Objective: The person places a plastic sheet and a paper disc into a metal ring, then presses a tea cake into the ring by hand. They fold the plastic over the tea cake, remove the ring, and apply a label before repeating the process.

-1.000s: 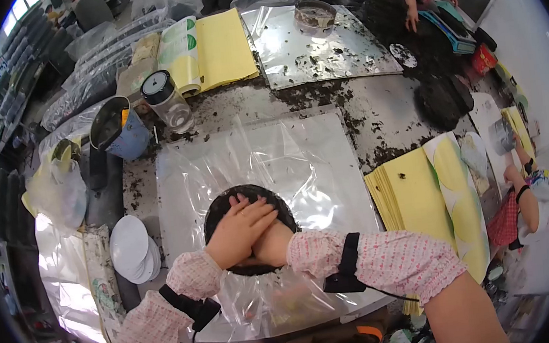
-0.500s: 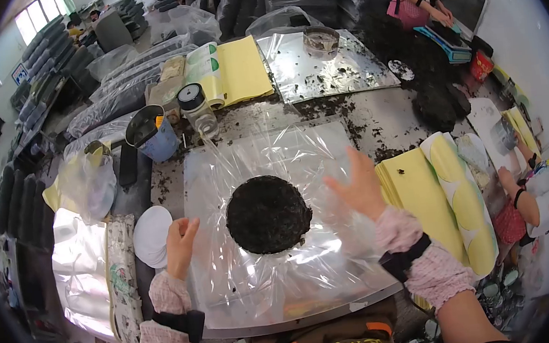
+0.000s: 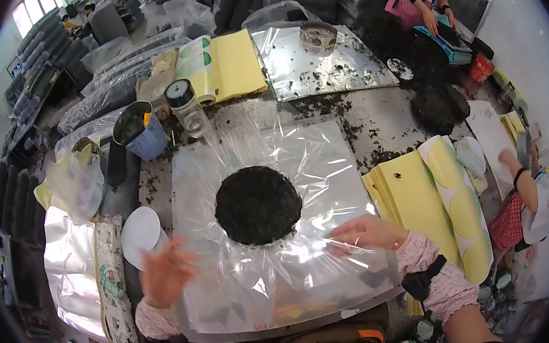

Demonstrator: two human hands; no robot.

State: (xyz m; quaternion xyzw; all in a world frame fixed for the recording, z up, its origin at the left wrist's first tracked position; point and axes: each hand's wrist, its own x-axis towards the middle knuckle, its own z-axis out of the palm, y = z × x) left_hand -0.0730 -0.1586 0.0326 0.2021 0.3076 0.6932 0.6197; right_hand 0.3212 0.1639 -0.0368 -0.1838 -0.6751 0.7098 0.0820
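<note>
A round, flat cake of dark, flaky material (image 3: pixel 258 206) lies on a crinkled clear plastic sheet (image 3: pixel 265 285), spread over the board in front of me. My right hand (image 3: pixel 368 233) hovers over the sheet to the right of the cake, fingers stretched out to the left and holding nothing. To the lower left of the cake, my left hand (image 3: pixel 167 272) is raised at the sheet's left edge, slightly blurred, with its fingers apart and nothing in them. Close beyond it sits a stack of white paper discs (image 3: pixel 140 234).
Yellow paper sheets (image 3: pixel 392 190) lie at the right. Behind the board stand a blue bucket (image 3: pixel 146 141) and a clear jar with a black lid (image 3: pixel 188 117). A metal plate (image 3: pixel 291 70) holds a ring (image 3: pixel 318 37). Two co-workers work at right, one at a blue scale (image 3: pixel 451 48).
My right hand has come down toward me from beside the cake's upper right. My left hand has moved lower and left, its fingers now spreading. The view has shifted slightly.
</note>
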